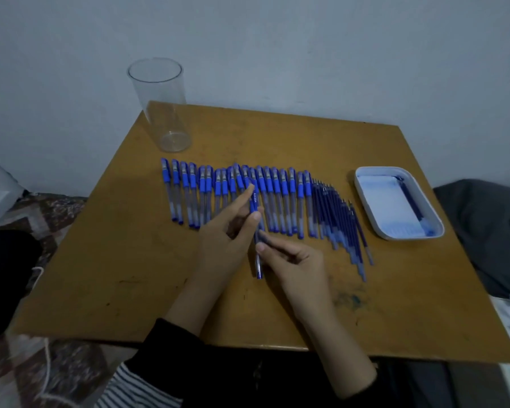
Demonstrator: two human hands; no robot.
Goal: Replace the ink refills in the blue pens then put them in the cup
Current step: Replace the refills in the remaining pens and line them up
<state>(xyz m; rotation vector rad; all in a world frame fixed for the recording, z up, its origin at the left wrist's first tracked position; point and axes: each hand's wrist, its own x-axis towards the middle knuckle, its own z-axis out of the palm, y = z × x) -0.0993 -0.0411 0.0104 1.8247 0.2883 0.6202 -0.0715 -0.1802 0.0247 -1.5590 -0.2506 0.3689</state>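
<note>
At the far left corner of the brown wooden tabletop (124, 260) the tall clear plastic cup (159, 104) stands empty, so no pen looks finished yet. Before it lies the long row of capped blue pens (193, 198), side by side, apparently untouched. The left hand (221, 234) has its grip clamped on the cap end of one blue pen (253, 201), lifted over the row; the right hand (292, 257) pinches the same pen's lower barrel, grip closed on it, probably to take it apart. Just right of the row lies the fan of loose dark blue refills (339, 219). At the right, the white rectangular tray (362, 201) holds one blue stick, likely a spent refill. Nearly all the work remains
</note>
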